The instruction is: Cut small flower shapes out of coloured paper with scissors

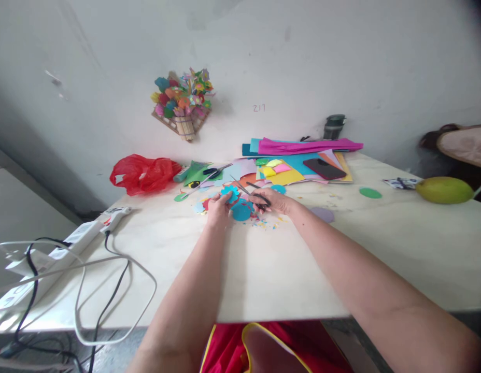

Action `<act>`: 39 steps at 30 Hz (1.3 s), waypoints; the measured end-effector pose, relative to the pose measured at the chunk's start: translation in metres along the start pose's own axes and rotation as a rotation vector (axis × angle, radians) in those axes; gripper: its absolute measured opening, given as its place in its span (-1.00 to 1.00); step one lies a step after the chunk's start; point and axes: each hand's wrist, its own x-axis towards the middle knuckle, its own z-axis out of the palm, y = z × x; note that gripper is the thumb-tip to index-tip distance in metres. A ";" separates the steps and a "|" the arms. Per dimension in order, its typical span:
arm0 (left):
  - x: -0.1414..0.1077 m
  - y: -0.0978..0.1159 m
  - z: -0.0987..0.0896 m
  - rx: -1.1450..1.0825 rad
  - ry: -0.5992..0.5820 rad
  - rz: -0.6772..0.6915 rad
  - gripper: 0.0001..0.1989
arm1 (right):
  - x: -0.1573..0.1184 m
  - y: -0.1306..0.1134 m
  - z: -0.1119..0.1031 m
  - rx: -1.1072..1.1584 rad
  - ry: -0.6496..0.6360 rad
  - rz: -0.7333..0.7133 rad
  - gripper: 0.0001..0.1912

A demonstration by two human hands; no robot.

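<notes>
My left hand [220,206] pinches a blue paper piece with a scalloped, flower-like edge [230,194]. Just to its right, my right hand [272,200] is closed on the dark handles of a pair of scissors [263,201], whose blades point up and left, near the blue piece but apart from it. A round blue paper disc [241,211] lies on the table below and between my hands. Small coloured paper scraps [264,224] are scattered in front of my right hand. Another blue disc [278,189] lies behind that hand.
Stacked coloured paper [293,173] carries a dark phone [324,169]. A second pair of scissors [213,172] and a red plastic bag [145,173] lie at back left. A power strip [65,248] with looping cables occupies the left edge. A yellow-green fruit [444,190] lies right.
</notes>
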 end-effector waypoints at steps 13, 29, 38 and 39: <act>0.000 0.001 -0.002 0.067 -0.083 -0.049 -0.66 | -0.002 0.002 -0.006 -0.018 -0.073 0.002 -0.69; -0.001 0.001 -0.001 0.047 -0.078 -0.072 -0.69 | -0.001 0.001 -0.008 -0.013 -0.051 -0.010 -0.66; 0.000 -0.001 -0.002 0.049 -0.081 -0.069 -0.69 | 0.002 0.006 -0.009 -0.049 -0.083 -0.031 -0.61; 0.001 -0.001 -0.002 0.047 -0.079 -0.070 -0.68 | 0.002 0.006 -0.009 -0.053 -0.082 -0.032 -0.61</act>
